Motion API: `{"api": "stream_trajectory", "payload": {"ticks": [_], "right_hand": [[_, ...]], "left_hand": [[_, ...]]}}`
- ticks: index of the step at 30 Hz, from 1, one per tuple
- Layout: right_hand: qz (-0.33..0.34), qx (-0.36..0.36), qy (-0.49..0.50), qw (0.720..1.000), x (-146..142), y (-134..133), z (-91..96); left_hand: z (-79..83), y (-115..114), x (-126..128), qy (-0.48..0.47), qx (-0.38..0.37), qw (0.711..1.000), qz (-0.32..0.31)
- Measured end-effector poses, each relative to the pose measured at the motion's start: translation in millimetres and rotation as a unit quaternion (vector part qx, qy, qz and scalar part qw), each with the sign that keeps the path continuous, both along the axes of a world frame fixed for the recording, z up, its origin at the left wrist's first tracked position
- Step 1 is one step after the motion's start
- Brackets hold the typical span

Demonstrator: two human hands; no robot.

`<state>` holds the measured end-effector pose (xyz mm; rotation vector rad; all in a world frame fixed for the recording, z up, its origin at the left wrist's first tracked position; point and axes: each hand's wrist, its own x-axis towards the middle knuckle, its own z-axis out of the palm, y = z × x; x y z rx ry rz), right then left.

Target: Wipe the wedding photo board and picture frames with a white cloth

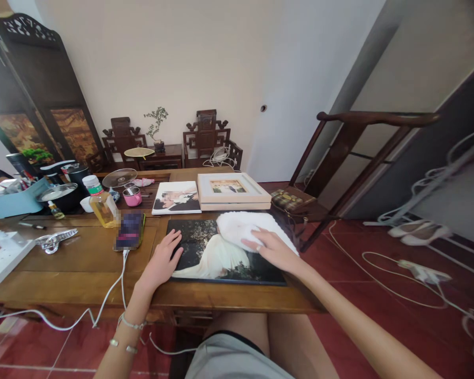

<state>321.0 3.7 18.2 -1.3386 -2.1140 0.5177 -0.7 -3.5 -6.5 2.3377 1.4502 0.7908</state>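
Note:
A large dark photo panel (197,231) with a white dress in its picture lies flat on the wooden table, near the front edge. My left hand (165,260) rests on the panel's left edge, fingers spread and nothing in them. On the upper right of the panel is a fluffy white cloth (237,223), which hides that corner and hangs past the right side. My right hand (274,250) holds this cloth against the picture, its fingers partly sunk in the pile. Behind the panel are a smaller photo panel (176,199) and a pale framed picture (256,184) on a box.
Left of the panel lie a phone (129,231) on a white cable, a bottle (102,202), a pink cup (132,197) and a silver clip (57,239). A power strip (6,258) sits at the far left. A wooden chair (347,142) stands to the right.

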Motion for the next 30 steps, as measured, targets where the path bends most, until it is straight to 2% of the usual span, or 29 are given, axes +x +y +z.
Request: {"api": "stream_trajectory", "payload": {"ticks": [6, 8, 10, 13, 19, 23, 25, 27, 30], "right_hand": [[0.002, -0.057, -0.027, 0.998, 8, -88, -10.1], [0.007, -0.075, -0.031, 0.997, 7, -107, -11.7], [0.009, -0.082, -0.031, 0.996, 3, -113, -11.5], [0.01, -0.074, -0.028, 0.997, -3, -96, -7.9], [0.032, -0.003, -0.017, 0.999, -17, -12, 6.9], [0.009, 0.018, -0.014, 1.0, -24, 32, 12.1], [-0.003, 0.028, -0.016, 0.999, -27, 42, 11.1], [-0.009, 0.034, -0.023, 0.999, -31, 42, 8.3], [-0.008, 0.036, -0.037, 0.999, -39, 19, 4.1]], "left_hand": [[-0.5, 0, 1, -0.006, 0.007, 1.0, -0.003], [-0.4, 0, 2, -0.006, 0.005, 1.0, -0.003], [-0.4, 0, 2, -0.004, 0.004, 1.0, -0.005], [-0.7, 0, 1, -0.004, 0.004, 1.0, -0.007], [-2.1, 2, -1, -0.012, 0.007, 1.0, -0.018], [-2.9, 4, -2, -0.013, 0.004, 1.0, -0.02], [-3.1, 5, -2, -0.013, 0.004, 1.0, -0.018], [-3.2, 5, -2, -0.014, 0.002, 1.0, -0.016], [-3.5, 5, -2, -0.016, 0.0, 1.0, -0.014]]}}
